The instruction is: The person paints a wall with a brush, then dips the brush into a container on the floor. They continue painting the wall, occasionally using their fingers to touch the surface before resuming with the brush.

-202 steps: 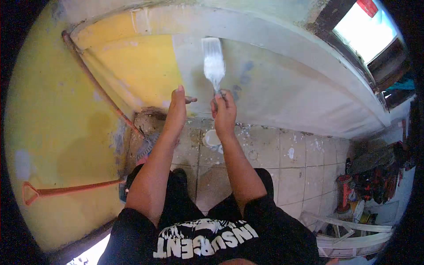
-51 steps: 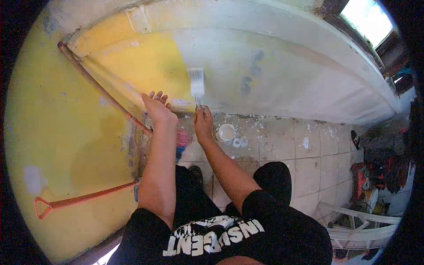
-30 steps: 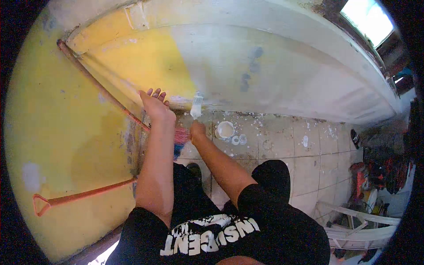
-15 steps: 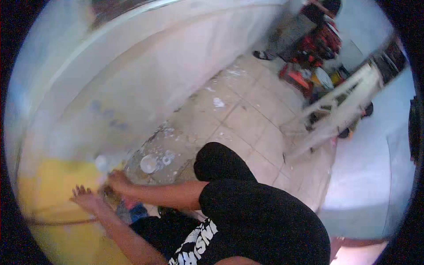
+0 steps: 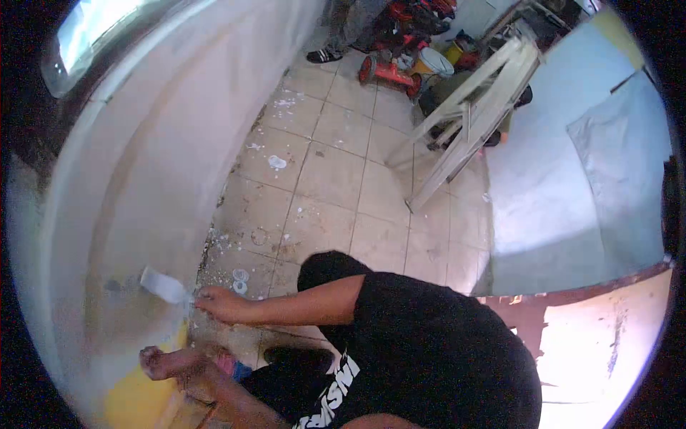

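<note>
My right hand [image 5: 223, 306] is closed round the handle of a white-headed painting tool [image 5: 164, 286], its pale head pointing left toward the wall [image 5: 136, 236]. My left hand [image 5: 166, 363] is lower in the view, in front of a yellow patch [image 5: 139, 397] at the bottom of the wall. Its fingers are curled in, and nothing shows in them. Grey-blue smudges mark the wall near the tool's head.
White splashes and rings [image 5: 241, 281] dot the tiled floor [image 5: 321, 193] along the wall. A pale folding ladder [image 5: 479, 107] stands at the upper right, near a red wheeled machine [image 5: 389, 77] and a white bucket [image 5: 434, 63]. A person's shod foot [image 5: 324, 56] shows at the top.
My view has turned, shifting floor and ladder. My left hand, spread over the yellow area before, has curled and moved lower in view. The tool's head now shows lengthwise beside my right hand.
</note>
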